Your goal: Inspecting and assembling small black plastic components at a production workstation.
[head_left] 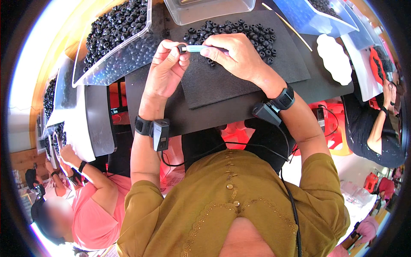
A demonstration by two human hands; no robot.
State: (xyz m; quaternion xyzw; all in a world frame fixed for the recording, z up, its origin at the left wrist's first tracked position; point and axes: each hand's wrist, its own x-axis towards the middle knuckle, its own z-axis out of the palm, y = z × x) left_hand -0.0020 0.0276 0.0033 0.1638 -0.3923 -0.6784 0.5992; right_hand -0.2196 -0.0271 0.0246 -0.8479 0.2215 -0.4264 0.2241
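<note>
Left grip: left hand (165,70) pinching a black bead (182,48) between thumb and fingers.
Right grip: right hand (235,55) holding a pale-blue tool (195,49), tip at the bead's 3 o'clock side.
Bead position: over the dark mat's (227,81) 10 o'clock corner.
Around the grip: loose black beads (261,40), 2–3 o'clock; clear tray (209,16), 1 o'clock; filled bin (149,17), 10 o'clock.
</note>
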